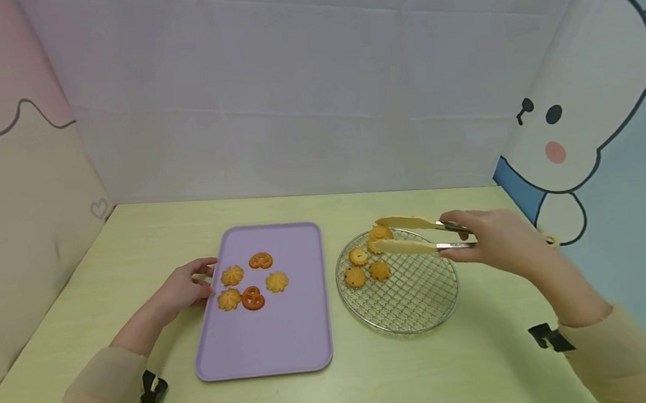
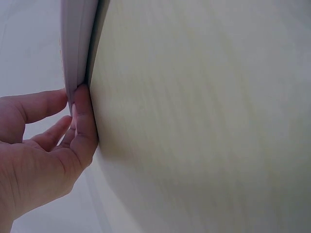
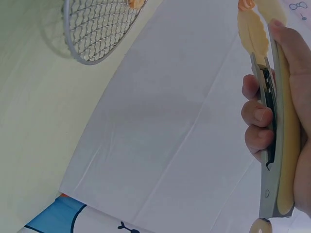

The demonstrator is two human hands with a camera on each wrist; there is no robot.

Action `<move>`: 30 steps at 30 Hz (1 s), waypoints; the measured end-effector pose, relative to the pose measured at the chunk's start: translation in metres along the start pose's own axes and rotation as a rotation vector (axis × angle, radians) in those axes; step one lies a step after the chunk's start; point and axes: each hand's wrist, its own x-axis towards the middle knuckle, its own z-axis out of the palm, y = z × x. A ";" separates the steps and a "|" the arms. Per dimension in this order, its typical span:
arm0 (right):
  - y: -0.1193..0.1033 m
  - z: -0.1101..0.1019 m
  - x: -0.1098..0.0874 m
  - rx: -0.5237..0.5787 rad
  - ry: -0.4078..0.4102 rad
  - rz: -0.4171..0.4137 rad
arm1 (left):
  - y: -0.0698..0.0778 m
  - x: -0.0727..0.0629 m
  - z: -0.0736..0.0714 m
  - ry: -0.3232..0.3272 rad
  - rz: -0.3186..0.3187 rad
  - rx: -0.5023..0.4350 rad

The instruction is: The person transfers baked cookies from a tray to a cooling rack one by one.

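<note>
My left hand [image 1: 186, 286] is at the left edge of a lilac tray [image 1: 281, 342]; in the left wrist view its thumb and fingers pinch the tray's rim [image 2: 77, 43]. Three flower-shaped cookies [image 1: 276, 282] and two pretzels [image 1: 253, 298] lie on the tray. With my right hand [image 1: 499, 240] I grip tongs [image 1: 406, 247] that have cream-coloured tips. Those tips are spread over the back left of a round wire rack [image 1: 420, 296], around a golden cookie [image 1: 380, 233]; contact cannot be made out. Beside it on the rack lie a ring-shaped cookie [image 1: 358, 256], a round cookie [image 1: 355, 277] and a flower-shaped cookie [image 1: 379, 270].
Tray and rack stand side by side on a pale wooden table [image 1: 342, 401], a narrow gap between them. A white sheet [image 1: 313, 98] rises behind the table. Cartoon-printed panels [image 1: 635, 165] flank it left and right.
</note>
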 end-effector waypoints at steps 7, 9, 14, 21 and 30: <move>0.015 0.010 -0.012 0.003 0.037 0.015 | 0.001 -0.001 0.000 -0.003 -0.005 -0.002; 0.019 0.013 -0.015 -0.006 0.052 0.009 | 0.001 -0.001 0.001 -0.004 -0.004 -0.002; 0.029 0.024 -0.021 -0.021 0.094 -0.022 | 0.000 0.000 -0.001 -0.005 -0.007 0.000; 0.043 0.043 -0.024 -0.052 0.172 -0.083 | -0.004 0.003 -0.002 -0.008 -0.007 0.004; 0.048 0.067 -0.026 -0.055 0.116 -0.058 | -0.004 0.003 -0.002 -0.012 -0.011 0.002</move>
